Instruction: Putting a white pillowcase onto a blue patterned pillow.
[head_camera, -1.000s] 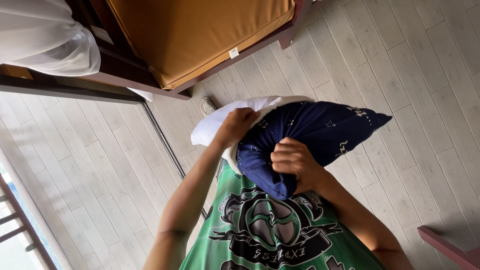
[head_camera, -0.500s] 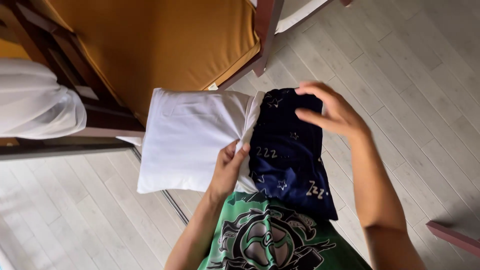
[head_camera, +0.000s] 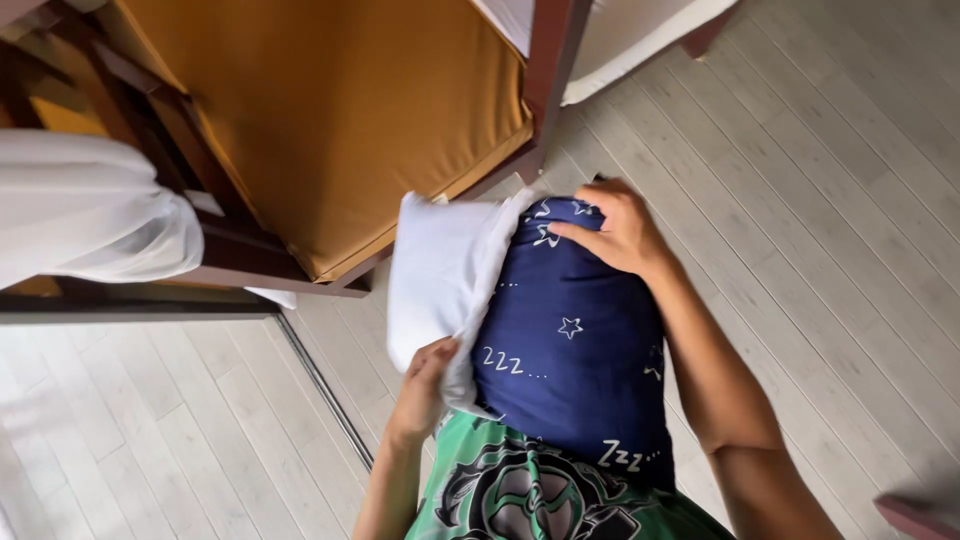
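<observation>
We hold a white pillow (head_camera: 440, 270) that is partly inside a dark blue pillowcase (head_camera: 575, 350) with little stars on it. The pillow stands up tall against our green shirt (head_camera: 530, 495), its long side running from our tummy up and away. Our left hand (head_camera: 425, 375) is closed, pinching the pillow's bare lower edge. Our right hand (head_camera: 615, 230) lies flat on top of the blue cover, fingers spread, nearest its far end. Half a second ago more white showed; now the blue covers more. Behind are an orange seat cushion (head_camera: 320, 110) and the pale wood floor (head_camera: 820, 200).
</observation>
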